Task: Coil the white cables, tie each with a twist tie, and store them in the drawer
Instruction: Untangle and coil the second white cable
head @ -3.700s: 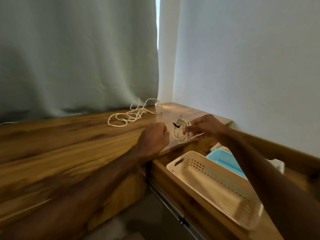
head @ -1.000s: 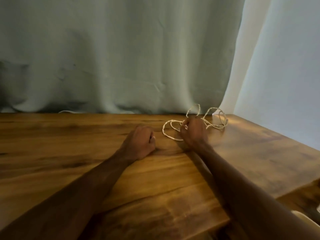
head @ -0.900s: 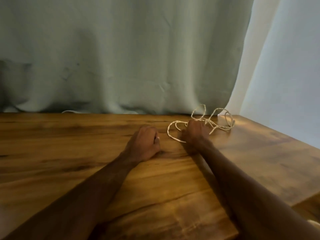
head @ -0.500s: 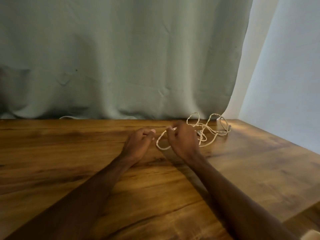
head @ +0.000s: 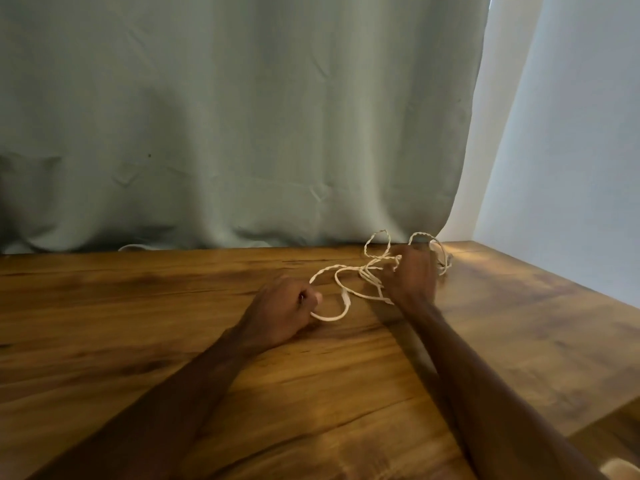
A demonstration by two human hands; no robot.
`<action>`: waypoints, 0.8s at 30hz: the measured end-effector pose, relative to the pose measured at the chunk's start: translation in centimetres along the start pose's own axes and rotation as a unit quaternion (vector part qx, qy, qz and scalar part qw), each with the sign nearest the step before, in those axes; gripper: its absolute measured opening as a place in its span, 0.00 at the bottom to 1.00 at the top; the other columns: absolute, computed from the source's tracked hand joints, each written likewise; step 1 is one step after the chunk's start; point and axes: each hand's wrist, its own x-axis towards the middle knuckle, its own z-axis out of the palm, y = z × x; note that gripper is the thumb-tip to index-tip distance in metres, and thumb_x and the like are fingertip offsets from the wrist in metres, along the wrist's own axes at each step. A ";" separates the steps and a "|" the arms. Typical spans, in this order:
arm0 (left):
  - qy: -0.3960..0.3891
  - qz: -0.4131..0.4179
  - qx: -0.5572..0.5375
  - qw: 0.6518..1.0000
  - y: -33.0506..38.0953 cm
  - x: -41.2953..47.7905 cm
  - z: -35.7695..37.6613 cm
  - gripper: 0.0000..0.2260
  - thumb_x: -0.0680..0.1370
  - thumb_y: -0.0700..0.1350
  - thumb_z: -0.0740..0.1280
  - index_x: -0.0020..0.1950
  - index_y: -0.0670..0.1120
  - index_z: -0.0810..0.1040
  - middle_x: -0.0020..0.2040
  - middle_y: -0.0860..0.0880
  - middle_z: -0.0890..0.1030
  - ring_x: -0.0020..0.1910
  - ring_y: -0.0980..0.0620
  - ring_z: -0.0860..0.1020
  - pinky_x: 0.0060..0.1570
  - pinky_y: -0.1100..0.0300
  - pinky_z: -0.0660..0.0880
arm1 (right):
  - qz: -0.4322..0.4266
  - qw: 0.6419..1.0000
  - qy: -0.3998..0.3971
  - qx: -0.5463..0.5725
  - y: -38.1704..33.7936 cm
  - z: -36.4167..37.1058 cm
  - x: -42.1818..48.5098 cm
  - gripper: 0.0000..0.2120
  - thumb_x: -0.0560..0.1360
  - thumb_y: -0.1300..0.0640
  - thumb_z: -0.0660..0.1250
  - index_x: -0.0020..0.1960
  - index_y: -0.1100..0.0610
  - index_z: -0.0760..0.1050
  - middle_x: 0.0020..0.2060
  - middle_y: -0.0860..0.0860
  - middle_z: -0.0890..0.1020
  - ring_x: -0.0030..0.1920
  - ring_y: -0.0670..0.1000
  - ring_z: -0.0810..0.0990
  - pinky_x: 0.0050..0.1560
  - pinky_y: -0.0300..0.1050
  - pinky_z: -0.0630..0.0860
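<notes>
Your forearms enter from the bottom of the frame over the table (head: 145,327). Just left of centre, your left hand (head: 280,313) is a closed fist on the wood, gripping one loop of the cable (head: 325,270). The cable runs up and right, partly lifted, to your right hand (head: 412,278), whose curled fingers hold the tangled strands. The remaining loops lie beyond it, near the curtain (head: 242,133). Wall (head: 571,150) at upper right.

a home room; curtain (head: 242,133) behind wooden desk (head: 138,323)
</notes>
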 end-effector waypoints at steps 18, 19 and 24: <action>0.035 -0.135 -0.192 0.971 -1.6 1.0 0.6 0.31 0.72 0.69 0.67 0.70 0.56 0.70 0.66 0.54 0.79 0.64 0.54 0.78 0.66 0.47 0.76 | -0.320 0.930 0.099 0.154 -4.7 -1.0 -2.6 0.07 0.80 0.63 0.68 0.55 0.58 0.83 0.46 0.54 0.85 0.45 0.54 0.82 0.47 0.48 0.76; 0.036 -0.138 -0.208 0.968 -1.6 0.9 0.5 0.30 0.72 0.68 0.67 0.69 0.55 0.70 0.64 0.55 0.80 0.63 0.55 0.79 0.65 0.46 0.76 | -0.331 0.924 0.093 0.168 -5.3 -0.8 -3.0 0.06 0.81 0.62 0.67 0.55 0.59 0.82 0.47 0.54 0.85 0.46 0.53 0.81 0.47 0.46 0.76; 0.163 -0.160 -0.167 0.959 -2.4 1.3 -0.6 0.13 0.77 0.47 0.72 0.60 0.50 0.78 0.54 0.52 0.84 0.53 0.52 0.83 0.56 0.45 0.81 | -0.262 0.936 0.075 0.223 -5.2 0.2 -3.0 0.07 0.82 0.59 0.66 0.55 0.57 0.83 0.46 0.49 0.85 0.44 0.48 0.81 0.45 0.42 0.75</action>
